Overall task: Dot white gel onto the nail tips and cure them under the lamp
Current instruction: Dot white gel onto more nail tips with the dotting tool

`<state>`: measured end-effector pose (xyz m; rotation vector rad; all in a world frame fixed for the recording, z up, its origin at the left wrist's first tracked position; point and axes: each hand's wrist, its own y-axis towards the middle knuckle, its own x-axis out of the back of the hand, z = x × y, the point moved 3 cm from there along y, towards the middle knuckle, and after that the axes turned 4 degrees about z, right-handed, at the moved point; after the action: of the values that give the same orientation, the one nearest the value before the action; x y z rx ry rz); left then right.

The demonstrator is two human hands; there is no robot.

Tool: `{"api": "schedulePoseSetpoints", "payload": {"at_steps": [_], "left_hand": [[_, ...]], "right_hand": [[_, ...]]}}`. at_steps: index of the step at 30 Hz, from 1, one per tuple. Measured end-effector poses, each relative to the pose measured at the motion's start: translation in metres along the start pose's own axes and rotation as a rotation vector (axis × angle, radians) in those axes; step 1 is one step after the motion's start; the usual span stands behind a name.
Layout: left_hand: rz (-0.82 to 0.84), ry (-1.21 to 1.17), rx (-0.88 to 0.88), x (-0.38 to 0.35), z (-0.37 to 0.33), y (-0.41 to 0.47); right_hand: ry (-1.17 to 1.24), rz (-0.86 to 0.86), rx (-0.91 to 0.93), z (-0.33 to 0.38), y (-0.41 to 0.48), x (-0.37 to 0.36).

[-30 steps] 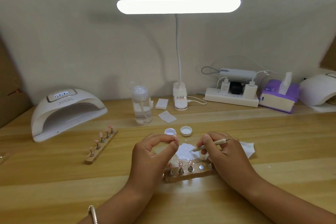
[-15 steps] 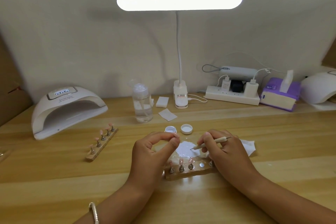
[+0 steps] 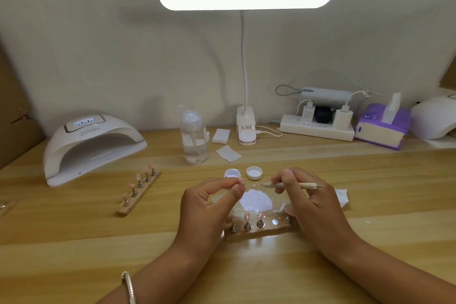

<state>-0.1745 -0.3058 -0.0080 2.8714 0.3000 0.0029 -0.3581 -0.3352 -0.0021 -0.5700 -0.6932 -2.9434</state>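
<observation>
My left hand pinches a small nail tip between thumb and forefinger above the table; the tip itself is mostly hidden. My right hand holds a dotting tool, its point aimed left toward the open pot of white gel. Just in front of my hands lies a wooden holder with pink nail tips on metal stands and one bare stand. A white patch lies on a clear sheet between my hands. The white curing lamp stands at the far left.
A second wooden holder with pink tips lies left of my hands. The pot's lid, a clear pump bottle, white pads, a desk lamp base, a power strip and a purple tissue pack stand behind.
My right hand has lifted the dotting tool up and away from the white patch; its point now sits higher, near the gel pot's lid. My left hand has stayed put.
</observation>
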Motion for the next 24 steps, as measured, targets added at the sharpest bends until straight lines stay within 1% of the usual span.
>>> {"api": "schedulePoseSetpoints", "payload": {"at_steps": [3,5,11,17,20,23,24], "left_hand": [[0.029,0.049,-0.054,0.000,0.000,0.000],[0.052,0.093,-0.092,-0.001,-0.001,-0.001],[0.085,0.185,-0.205,-0.004,-0.004,-0.004],[0.094,0.271,-0.345,-0.007,-0.008,-0.007],[0.112,0.293,-0.382,-0.008,-0.009,-0.009],[0.126,0.312,-0.402,-0.009,-0.010,-0.009],[0.125,0.315,-0.404,-0.009,-0.010,-0.009]], "right_hand": [[0.113,-0.011,0.038,0.006,-0.003,0.002],[0.139,0.005,0.076,0.009,-0.006,0.002],[0.034,-0.054,0.231,0.015,-0.015,0.000],[0.030,-0.106,0.382,0.023,-0.022,0.002],[0.068,-0.095,0.378,0.028,-0.024,0.002],[0.023,-0.124,0.426,0.029,-0.026,0.005],[0.018,-0.099,0.381,0.026,-0.023,0.001]]}}
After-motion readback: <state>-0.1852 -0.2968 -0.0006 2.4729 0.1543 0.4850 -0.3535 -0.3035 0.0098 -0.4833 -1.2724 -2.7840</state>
